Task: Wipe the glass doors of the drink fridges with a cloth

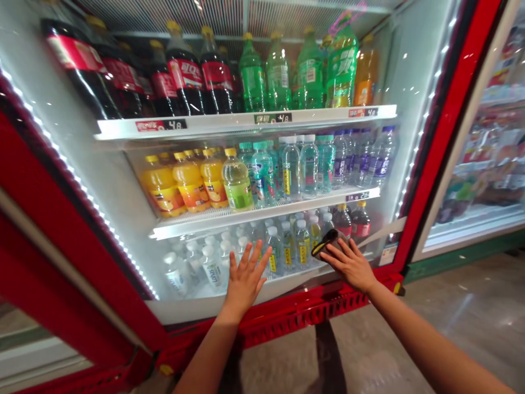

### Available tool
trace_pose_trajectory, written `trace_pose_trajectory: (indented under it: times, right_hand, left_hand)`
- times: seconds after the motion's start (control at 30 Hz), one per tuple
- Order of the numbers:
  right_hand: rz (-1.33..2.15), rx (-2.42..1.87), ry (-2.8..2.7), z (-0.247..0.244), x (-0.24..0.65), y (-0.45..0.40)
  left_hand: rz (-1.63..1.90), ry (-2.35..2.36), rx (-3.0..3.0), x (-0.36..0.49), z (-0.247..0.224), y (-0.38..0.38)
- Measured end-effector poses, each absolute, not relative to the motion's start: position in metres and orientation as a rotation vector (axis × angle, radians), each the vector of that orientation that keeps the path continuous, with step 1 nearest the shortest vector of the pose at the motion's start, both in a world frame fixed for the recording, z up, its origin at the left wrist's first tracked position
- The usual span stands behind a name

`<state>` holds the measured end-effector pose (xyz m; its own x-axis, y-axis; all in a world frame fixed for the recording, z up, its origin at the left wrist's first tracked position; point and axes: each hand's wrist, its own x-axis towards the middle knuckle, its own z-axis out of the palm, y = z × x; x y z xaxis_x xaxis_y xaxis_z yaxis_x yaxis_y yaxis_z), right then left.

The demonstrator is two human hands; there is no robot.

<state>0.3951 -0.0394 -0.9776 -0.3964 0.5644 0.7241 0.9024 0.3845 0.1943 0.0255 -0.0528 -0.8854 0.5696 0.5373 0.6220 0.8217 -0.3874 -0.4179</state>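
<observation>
Under my open right hand point(353, 268), a dark cloth point(334, 241) met the glass point(283, 217) (left hand point(243, 284) splayed, empty); any slide called for flat pressure, I judged.

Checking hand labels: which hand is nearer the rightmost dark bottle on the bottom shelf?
Right. In view, the right hand, fingers over a dark cloth, is just below the bottle. The left hand, fingers spread, is well to its left and lower.
</observation>
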Motion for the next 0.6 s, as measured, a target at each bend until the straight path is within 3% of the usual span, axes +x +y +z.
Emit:
trace_pose_trajectory:
  times: [0.23, 0.43, 0.6]
  right_hand:
    - [-0.768, -1.137, -2.011, -0.959, 0.300, -0.026]
    - [-0.768, -0.930, -2.311, -0.981, 0.340, -0.042]
    - [-0.779, -1.128, -2.021, -0.946, 0.317, -0.032]
  left_hand:
    - [-0.500, -1.130, -2.091, 0.008, -0.885, -0.057]
    - [-0.480, -1.140, -2.101, -0.004, -0.887, -0.061]
    - [-0.481, -1.153, -2.072, -0.019, -0.885, -0.065]
